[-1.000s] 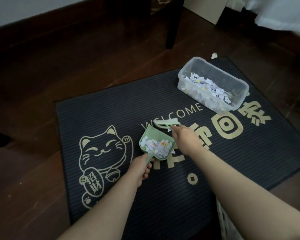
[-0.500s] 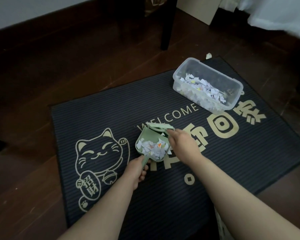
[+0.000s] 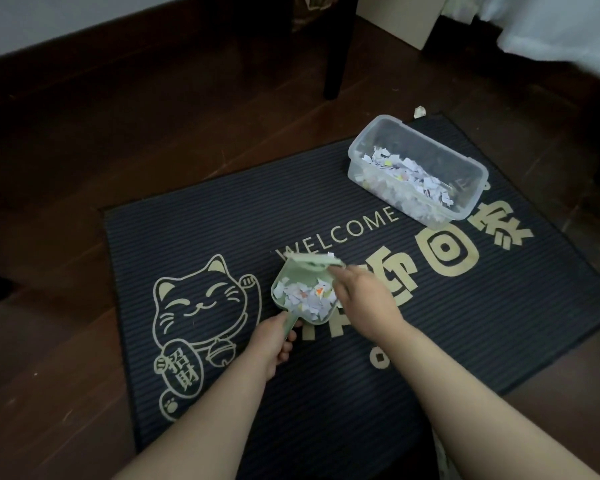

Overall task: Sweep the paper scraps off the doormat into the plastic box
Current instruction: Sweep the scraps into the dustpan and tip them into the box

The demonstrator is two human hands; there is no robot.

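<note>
On the dark doormat (image 3: pixel 201 237), approx. centre, I see the left hand (image 3: pixel 274 337) wrapped round the handle of a small green dustpan (image 3: pixel 291 275), pan tilted up a bit w/ its mouth toward the WELCOME lettering. Paper scraps (image 3: pixel 307 296) sit piled inside the pan, mostly white w/ a few coloured bits. Right hand (image 3: pixel 364 299) is closed on a green hand brush (image 3: pixel 312 263), brush head lying across the pan's front lip; motion blur there, so bristles aren't clear. Clear plastic box (image 3: pixel 471 168) stands on the mat's far right corner, well apart from the pan, already holding more scraps. One stray scrap (image 3: pixel 420 111) lies on the wood floor (image 3: pixel 118 133) just beyond the box.
</note>
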